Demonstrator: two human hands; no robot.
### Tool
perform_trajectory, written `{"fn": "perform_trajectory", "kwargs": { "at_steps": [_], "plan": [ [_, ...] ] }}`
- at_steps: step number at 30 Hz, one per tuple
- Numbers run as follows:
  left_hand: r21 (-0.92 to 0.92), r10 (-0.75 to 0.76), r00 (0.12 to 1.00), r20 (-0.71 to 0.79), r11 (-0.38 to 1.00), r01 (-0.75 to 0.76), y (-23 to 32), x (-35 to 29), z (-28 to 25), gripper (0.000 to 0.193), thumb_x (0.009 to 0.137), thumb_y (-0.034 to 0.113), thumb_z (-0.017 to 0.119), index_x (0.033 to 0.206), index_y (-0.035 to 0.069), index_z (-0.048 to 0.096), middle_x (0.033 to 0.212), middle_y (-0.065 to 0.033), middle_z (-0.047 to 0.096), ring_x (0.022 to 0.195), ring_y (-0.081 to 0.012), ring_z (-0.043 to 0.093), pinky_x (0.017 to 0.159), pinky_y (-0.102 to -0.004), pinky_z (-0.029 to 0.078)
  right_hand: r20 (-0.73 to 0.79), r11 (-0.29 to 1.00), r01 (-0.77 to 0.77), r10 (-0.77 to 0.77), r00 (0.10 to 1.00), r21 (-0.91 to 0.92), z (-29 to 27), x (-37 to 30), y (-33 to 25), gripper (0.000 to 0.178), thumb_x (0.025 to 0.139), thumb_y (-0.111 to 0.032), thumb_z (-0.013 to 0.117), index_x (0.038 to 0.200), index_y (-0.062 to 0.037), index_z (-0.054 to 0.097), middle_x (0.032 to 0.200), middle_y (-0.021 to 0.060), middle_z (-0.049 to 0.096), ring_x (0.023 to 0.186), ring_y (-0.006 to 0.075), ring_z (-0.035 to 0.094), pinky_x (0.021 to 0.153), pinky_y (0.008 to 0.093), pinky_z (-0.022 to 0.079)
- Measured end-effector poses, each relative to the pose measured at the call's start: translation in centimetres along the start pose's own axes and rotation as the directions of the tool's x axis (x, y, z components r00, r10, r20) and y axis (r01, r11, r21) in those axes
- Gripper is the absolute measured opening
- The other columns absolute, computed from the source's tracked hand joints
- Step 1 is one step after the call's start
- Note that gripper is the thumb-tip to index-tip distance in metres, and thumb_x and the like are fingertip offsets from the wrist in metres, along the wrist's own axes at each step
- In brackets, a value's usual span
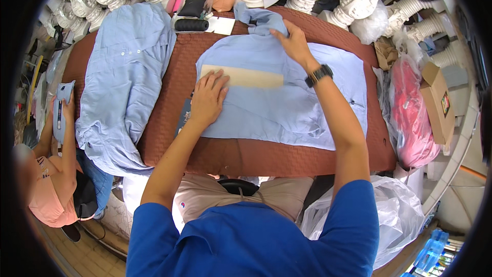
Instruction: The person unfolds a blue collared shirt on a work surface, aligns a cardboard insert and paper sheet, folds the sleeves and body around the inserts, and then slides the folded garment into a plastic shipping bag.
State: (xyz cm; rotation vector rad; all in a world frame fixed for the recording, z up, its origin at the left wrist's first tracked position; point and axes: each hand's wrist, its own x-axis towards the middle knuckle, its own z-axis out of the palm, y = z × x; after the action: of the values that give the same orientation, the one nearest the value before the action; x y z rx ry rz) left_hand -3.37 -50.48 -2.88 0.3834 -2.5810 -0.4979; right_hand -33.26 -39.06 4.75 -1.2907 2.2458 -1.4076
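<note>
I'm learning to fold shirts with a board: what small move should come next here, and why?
Probably fold the right side over the cardboard strip. The left hand already pins the strip flat on the light blue shirt, the right hand grips near the collar, and that side lies spread out.

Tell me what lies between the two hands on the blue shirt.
In the head view, a flat tan board lies on the light blue shirt, between left hand and right hand.
</note>
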Motion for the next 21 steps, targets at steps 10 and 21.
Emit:
{"fn": "perform_trajectory", "kwargs": {
  "at_steps": [10,21],
  "plan": [
    [0.041,0.028,0.999,-0.046,0.999,-0.026,-0.2,0.1,1.2,0.032,0.093,0.02,0.06,0.121,0.004,0.061,0.131,-0.0143,0.055,0.126,-0.0346,0.047,0.107,-0.0469,0.037,0.299,0.635,0.156,0.125,0.946,-0.757,-16.4,-12.2,3.0,0.039,0.076,-0.005,0.072,0.114,-0.0142,0.071,0.12,0.0082,0.066,0.117,0.0312,0.059,0.098,0.0422,0.047],
    [0.117,0.037,0.999,-0.032,0.993,-0.033,-0.8,-0.2,1.3,0.033,0.094,0.021,0.058,0.123,0.005,0.06,0.134,-0.011,0.053,0.127,-0.0328,0.046,0.102,-0.046,0.04,0.25,-0.018,0.249,-0.036,0.968,-0.968,-19.4,-14.5,9.2,0.02,0.085,-0.014,0.06,0.105,-0.0142,0.066,0.11,0.0025,0.062,0.11,0.0241,0.057,0.089,0.0416,0.046]
  ]
}}
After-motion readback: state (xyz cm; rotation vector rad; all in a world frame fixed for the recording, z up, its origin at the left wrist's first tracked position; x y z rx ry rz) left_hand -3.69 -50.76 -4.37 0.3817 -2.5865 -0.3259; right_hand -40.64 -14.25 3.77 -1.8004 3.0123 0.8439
